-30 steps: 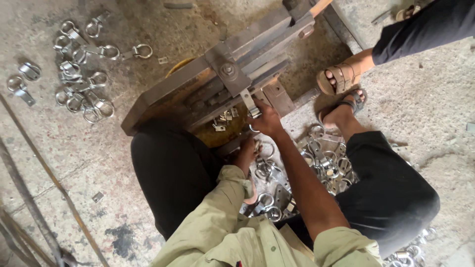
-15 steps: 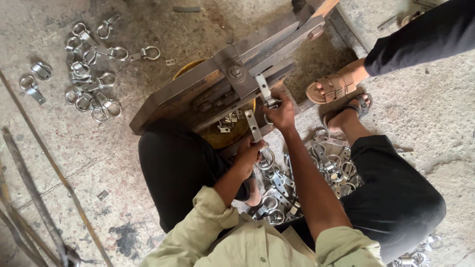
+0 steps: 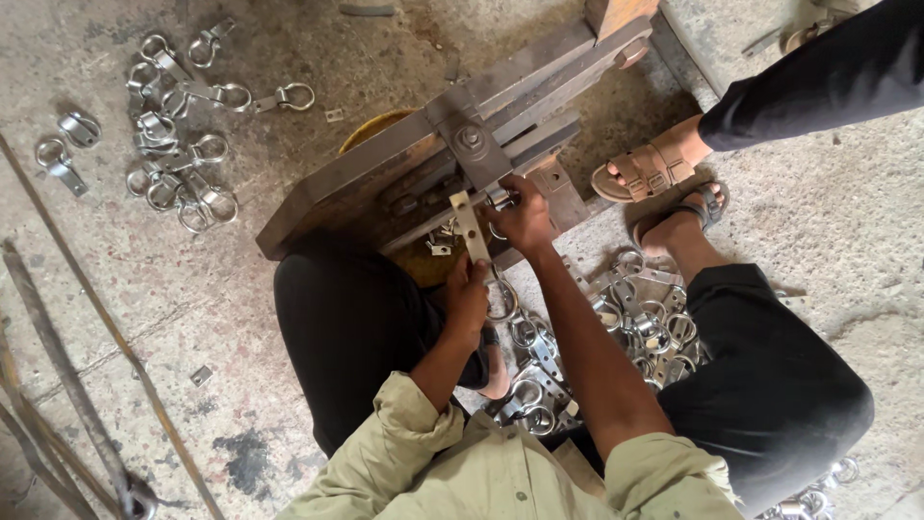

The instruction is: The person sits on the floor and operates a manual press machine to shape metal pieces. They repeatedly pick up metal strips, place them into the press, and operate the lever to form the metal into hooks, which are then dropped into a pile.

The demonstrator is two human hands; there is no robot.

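Note:
I sit on the floor at a heavy steel press fixture (image 3: 404,159). My right hand (image 3: 525,217) reaches to the fixture's middle, its fingers closed on a small metal ring clamp (image 3: 499,197) at the die. My left hand (image 3: 469,294) is nearer my body, gripping a flat metal strip (image 3: 471,226) that points up toward the die. A steel ring (image 3: 500,300) hangs just beside that hand.
A heap of ring clamps (image 3: 630,313) lies between my legs, and another scatter of ring clamps (image 3: 178,144) lies on the concrete at upper left. Another person's sandalled foot (image 3: 645,173) stands by the fixture. Long rusty rods (image 3: 58,385) lie at left. A yellow bowl (image 3: 375,125) sits under the fixture.
My right hand has moved up onto the die area of the fixture. My left hand has lifted the strip closer to it.

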